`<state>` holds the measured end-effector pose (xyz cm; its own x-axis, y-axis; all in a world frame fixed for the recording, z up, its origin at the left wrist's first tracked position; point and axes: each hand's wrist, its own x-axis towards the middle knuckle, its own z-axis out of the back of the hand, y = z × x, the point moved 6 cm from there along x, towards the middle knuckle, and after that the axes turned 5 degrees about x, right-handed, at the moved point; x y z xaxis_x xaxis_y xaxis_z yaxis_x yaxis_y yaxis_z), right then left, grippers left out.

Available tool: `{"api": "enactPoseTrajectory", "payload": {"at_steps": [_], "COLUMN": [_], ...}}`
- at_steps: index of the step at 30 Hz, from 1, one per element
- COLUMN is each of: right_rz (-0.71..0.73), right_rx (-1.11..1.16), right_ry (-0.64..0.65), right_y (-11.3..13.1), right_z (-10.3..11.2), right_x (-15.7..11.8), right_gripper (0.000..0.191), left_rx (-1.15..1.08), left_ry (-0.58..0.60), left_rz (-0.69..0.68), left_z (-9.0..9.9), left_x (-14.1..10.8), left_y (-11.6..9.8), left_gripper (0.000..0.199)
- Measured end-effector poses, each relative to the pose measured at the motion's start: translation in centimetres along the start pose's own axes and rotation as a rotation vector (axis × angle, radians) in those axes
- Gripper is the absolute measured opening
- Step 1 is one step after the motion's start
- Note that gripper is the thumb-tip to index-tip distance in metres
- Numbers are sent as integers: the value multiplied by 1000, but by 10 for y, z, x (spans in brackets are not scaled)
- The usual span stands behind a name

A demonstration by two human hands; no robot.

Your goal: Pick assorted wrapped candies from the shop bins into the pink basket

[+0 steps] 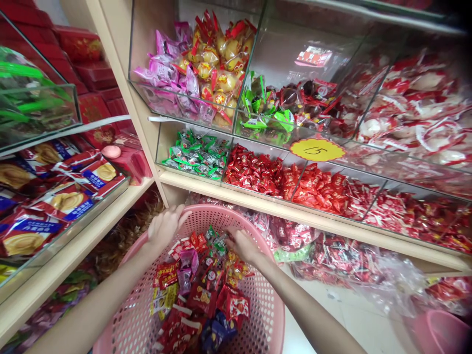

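Note:
My left hand (165, 227) is closed over the upper left rim of a round pink plastic basket (268, 300) with holes in its wall. Inside lies a loose pile of wrapped sweets: a yellow packet (164, 300), purple-wrapped sweets (187, 268), a dark blue packet (218, 332) and red packets (236, 304). My right hand (243, 246) reaches into the basket at the far right side, its fingers curled beside green-and-silver wrapped sweets (220, 242). Whatever those fingers hold, if anything, is hidden.
Ahead, a wooden shelf (258, 196) carries clear bins of wrapped sweets, with a yellow price tag (317, 149) reading 15. On the left, another shelf holds red-and-blue packets (66, 201). Plastic bags of sweets (339, 255) and a pink bin (444, 329) stand low on the right.

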<state>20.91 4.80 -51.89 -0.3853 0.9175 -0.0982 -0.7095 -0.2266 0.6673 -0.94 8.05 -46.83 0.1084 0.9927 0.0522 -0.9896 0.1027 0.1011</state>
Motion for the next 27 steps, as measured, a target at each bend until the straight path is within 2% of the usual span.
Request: {"api": "enactPoseTrajectory", "payload": {"at_steps": [3,5,8,11,13,16,21,24,27], "right_rz": [-49,-52,-3,84,138,234,412,409,355], "right_rx": [-144,-162,-36,86,61,-70,-376,-577,-696], "right_ry": [46,38,-79,-186,-202,-229,-302,-324,-281], "right_y": [4,7,11,21,35,69,135,157,166], "right_z": [-5,-5,8,32,49,73,104,117,122], "right_x": [2,1,0,-1,3,16,57,85,110], "right_gripper": [29,30,31,29,26,26,26,26,26], "left_rx": [-11,-10,-2,-6,-10,-12,-15,-25,-31], "left_ry": [12,13,16,15,6,-12,-21,-19,-22], "left_rz": [-2,-2,2,8,9,8,19,12,19], "left_z": [2,3,2,0,0,-1,-1,-1,-2], "left_x": [-1,-2,-3,-5,-6,-7,-9,-10,-12], "left_y": [-1,-1,1,3,5,6,6,8,11], "left_gripper": [44,44,42,43,43,42,41,40,39]}}
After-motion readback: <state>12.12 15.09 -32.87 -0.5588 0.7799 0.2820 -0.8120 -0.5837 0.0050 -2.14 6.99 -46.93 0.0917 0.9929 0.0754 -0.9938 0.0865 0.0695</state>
